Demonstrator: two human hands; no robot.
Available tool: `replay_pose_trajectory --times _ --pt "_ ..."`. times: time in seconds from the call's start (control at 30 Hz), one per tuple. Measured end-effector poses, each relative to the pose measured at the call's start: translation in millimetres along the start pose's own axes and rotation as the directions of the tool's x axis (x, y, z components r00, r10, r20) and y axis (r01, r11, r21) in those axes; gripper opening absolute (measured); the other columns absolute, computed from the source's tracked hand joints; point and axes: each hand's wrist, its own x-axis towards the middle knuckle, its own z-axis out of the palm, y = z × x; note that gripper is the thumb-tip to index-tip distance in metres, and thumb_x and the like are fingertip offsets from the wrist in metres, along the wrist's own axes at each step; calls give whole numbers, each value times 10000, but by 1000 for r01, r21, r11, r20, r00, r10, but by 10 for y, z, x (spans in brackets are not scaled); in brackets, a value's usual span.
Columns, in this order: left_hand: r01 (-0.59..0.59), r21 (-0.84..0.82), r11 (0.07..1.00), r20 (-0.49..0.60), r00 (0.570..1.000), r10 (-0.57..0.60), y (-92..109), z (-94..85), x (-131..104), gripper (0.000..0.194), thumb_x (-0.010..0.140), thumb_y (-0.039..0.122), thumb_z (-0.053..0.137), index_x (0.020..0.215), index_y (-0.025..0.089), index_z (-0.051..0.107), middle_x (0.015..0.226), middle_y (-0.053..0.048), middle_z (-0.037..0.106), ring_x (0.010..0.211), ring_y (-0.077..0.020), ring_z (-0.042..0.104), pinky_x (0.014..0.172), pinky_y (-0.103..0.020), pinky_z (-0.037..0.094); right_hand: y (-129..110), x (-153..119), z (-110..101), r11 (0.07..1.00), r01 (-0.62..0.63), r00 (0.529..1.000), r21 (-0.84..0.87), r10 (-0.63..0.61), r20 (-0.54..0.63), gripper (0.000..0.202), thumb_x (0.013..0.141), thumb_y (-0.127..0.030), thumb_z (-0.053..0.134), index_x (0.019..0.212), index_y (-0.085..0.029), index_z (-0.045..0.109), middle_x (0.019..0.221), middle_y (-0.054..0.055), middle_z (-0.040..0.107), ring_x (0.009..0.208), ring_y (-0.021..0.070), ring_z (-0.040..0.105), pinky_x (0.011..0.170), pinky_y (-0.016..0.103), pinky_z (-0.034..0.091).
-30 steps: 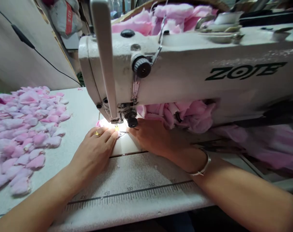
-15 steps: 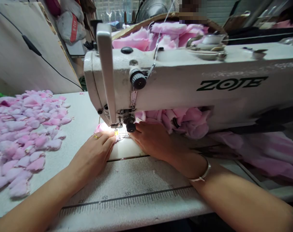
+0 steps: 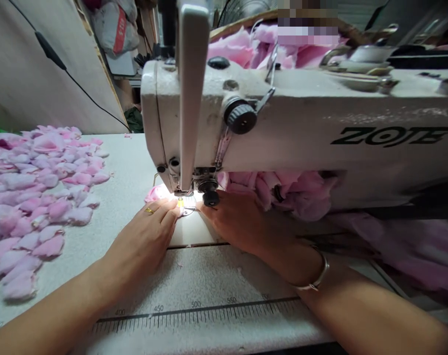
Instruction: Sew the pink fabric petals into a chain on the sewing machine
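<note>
A small pink fabric piece (image 3: 154, 193) lies in the bright light at the needle of a white sewing machine (image 3: 290, 113). My left hand (image 3: 146, 227), with a gold ring, presses its closed fingers on this piece, left of the presser foot (image 3: 180, 202). On the other side, my right hand (image 3: 238, 217) is closed, its fingertips pointing at the needle plate. The thread tension knob (image 3: 211, 198) hides part of those fingers, and I cannot make out what they hold. A bracelet (image 3: 322, 273) circles my right wrist.
Many small padded pink pieces (image 3: 42, 197) are spread over the table's left side. Bunched pink fabric (image 3: 293, 192) sits under the machine arm, with more pink cloth (image 3: 412, 251) at right. A ruler scale (image 3: 194, 315) runs along the front edge. Behind stands a basket of pink fabric (image 3: 231, 49).
The camera view has shifted, so the machine appears larger and farther right. The take-up lever thread looks different. Both hands stay by the needle, with the pink piece still under my left fingers.
</note>
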Motion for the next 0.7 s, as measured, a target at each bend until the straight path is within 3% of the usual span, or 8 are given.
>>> replay_pose_trajectory --times 0.2,0.7 --pt "60 -5 998 -23 998 -60 -4 36 23 306 914 143 398 1200 126 504 1252 -156 554 1218 -298 486 1011 -520 448 -30 25 18 999 -42 999 -30 43 12 204 864 -56 477 781 -177 618 687 42 563 670 175 471 491 330 172" --pt "73 -60 996 -26 997 -75 -68 75 65 327 842 123 445 1161 160 508 1231 -126 566 1175 -281 508 979 -502 462 -47 53 63 994 -85 996 -63 85 0 215 842 -39 454 752 -165 603 701 55 574 635 174 486 492 329 209"
